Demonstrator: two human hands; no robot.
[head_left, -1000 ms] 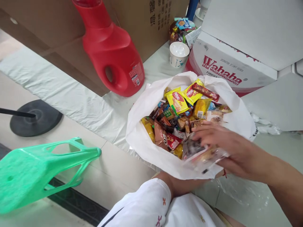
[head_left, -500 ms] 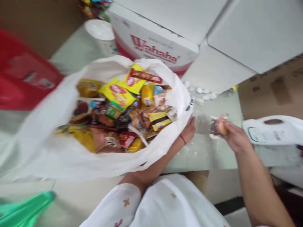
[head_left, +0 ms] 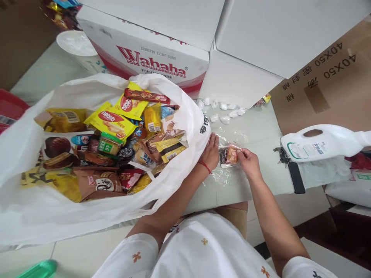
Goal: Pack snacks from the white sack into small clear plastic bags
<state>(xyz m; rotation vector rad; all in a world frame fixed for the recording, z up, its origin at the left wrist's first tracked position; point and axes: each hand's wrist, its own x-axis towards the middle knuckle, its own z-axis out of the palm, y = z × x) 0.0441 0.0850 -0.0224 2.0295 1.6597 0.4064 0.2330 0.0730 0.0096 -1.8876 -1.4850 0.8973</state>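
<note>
My right hand [head_left: 249, 163] pinches the edge of a small wrapped snack packet [head_left: 231, 155], low over a crumpled clear plastic bag [head_left: 224, 177] on the table. My left hand [head_left: 211, 153], a red string at its wrist, lies with fingers stretched out against the right side of a big white plastic bag [head_left: 176, 181]. Part of that hand's thumb side is hard to see. The white bag gapes wide and is full of packaged snacks, among them yellow nabati packets [head_left: 111, 122], a red bar [head_left: 147, 95] and a brown packet [head_left: 98, 184].
Behind the bag stands a Wahaha carton [head_left: 150, 58], with a paper tub [head_left: 78, 46] beside it. Several small white pieces [head_left: 224, 119] lie beyond my hands. At right are a white jug [head_left: 324, 143], keys [head_left: 281, 155] with a black fob [head_left: 296, 177], and a cardboard box [head_left: 321, 81].
My right hand has brought the snack packet leftward, close to my left hand. The left hand keeps to the bag's side. The view has swung to the right.
</note>
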